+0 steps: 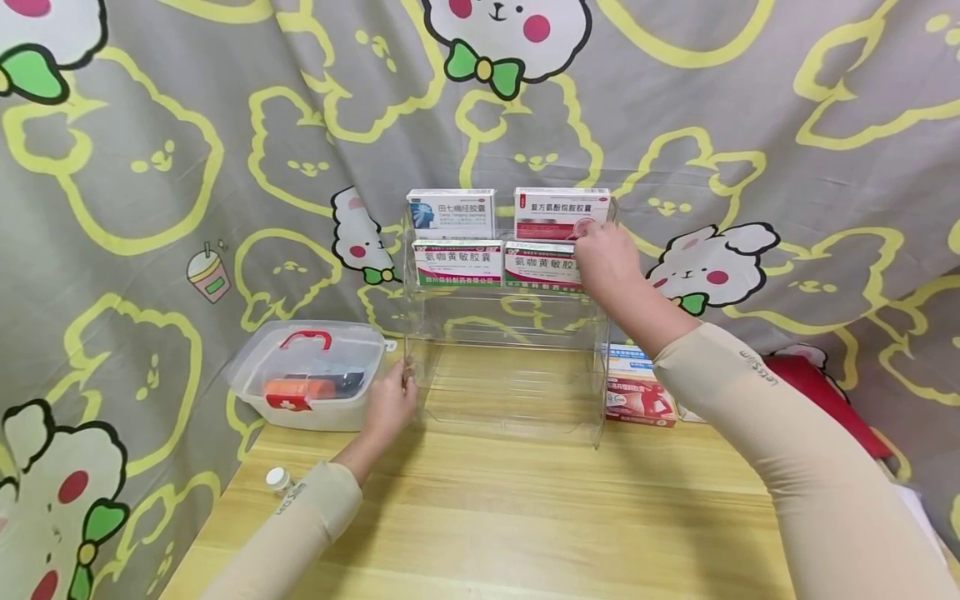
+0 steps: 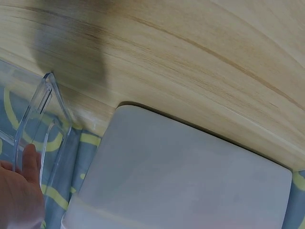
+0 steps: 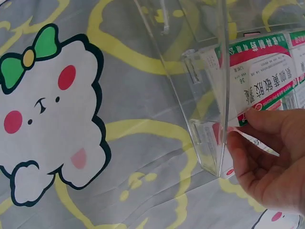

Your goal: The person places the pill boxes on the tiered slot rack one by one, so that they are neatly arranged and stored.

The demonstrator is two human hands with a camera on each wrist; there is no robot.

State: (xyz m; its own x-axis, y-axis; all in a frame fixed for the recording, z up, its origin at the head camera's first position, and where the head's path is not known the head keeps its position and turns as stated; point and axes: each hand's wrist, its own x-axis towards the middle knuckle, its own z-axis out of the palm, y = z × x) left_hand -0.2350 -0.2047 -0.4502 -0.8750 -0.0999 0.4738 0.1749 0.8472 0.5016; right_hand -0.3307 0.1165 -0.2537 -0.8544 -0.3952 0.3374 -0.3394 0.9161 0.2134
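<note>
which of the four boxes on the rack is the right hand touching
The top right box, red and white; the right hand grips its lower right corner.

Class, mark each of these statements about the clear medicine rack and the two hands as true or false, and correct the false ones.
1. The right hand touches the upper right medicine box. True.
2. The left hand grips the rack's left edge. True.
3. The rack's bottom shelf holds four boxes. False: it holds none; the four boxes stand on the two upper shelves.
4. The first-aid box stands right of the rack. False: it stands left.
5. A small bottle sits near the left sleeve. True.
</note>
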